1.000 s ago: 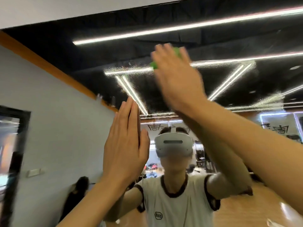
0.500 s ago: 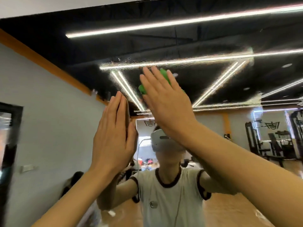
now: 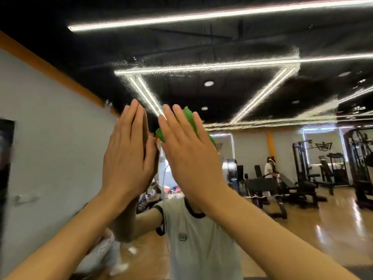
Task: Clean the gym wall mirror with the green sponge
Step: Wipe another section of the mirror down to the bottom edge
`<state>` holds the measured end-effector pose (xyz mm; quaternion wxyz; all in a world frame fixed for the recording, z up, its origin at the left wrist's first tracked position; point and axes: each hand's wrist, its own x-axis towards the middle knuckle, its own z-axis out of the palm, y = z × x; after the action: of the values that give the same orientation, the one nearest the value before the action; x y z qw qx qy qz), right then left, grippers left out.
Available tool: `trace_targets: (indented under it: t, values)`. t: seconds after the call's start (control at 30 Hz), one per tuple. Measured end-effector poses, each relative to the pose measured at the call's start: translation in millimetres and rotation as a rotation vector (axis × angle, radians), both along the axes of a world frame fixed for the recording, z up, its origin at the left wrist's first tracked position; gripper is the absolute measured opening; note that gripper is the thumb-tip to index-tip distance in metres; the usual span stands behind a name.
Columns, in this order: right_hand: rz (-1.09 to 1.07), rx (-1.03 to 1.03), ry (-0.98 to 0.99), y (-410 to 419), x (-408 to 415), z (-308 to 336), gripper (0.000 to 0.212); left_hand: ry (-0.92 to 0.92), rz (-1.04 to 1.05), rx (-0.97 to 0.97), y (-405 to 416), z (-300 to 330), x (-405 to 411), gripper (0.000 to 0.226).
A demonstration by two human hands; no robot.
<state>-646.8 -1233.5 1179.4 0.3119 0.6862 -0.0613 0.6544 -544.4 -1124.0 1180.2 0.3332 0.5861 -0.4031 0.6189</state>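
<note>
Gym interior, reflected in wall mirror [image 3: 252,93]: black ceiling crossed by bright light strips [image 3: 201,17], grey wall with orange band [image 3: 50,69] at left, glossy wooden floor [image 3: 323,229] and weight machines [image 3: 302,178] at far right. Wet, smeared streaks on glass around reflected lights at upper centre and right. No containers in view.

Left hand [image 3: 129,156] raised at centre-left, fingers straight and pressed together, flat against glass, meeting own reflection fingertip to fingertip; nothing held. Right hand [image 3: 189,156] just beside it at centre, fingers straight and slightly spread, palm pressing green sponge [image 3: 188,116] onto mirror. Sponge mostly hidden behind that hand, green edges peeking out above fingertips and at left edge below index finger. Both forearms bare, reaching up from lower corners. Reflected white shirt with dark collar [image 3: 193,239] below hands; face hidden behind right hand.
</note>
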Motion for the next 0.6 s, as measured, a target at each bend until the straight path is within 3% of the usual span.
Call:
trace_targets:
  t: [0.1,0.23,0.3,0.37,0.47,0.53,0.6]
  values:
    - [0.022,0.093,0.009,-44,-39,-5,0.061,-0.001,-0.014,0.009,2,1,-1,0.062]
    - [0.031,0.409,-0.217,-104,-116,-20,0.053,0.008,-0.021,0.005,1,0,-1,0.062]
    - [0.046,0.522,-0.35,-96,-110,-20,0.055,0.003,-0.029,0.01,1,0,-1,0.061]
    - [0.028,0.458,-0.342,-62,-77,-20,0.053,0.0,-0.037,0.012,2,0,-1,0.058]
    - [0.058,0.156,-0.05,-12,-14,-35,0.05,-0.012,-0.019,0.013,2,1,-1,0.056]
    - [0.014,0.047,0.07,-14,-14,-37,0.053,-0.013,-0.01,0.014,2,2,-1,0.056]
    - [0.011,0.063,0.06,-43,-43,-36,0.054,-0.002,-0.021,0.019,2,3,-1,0.057]
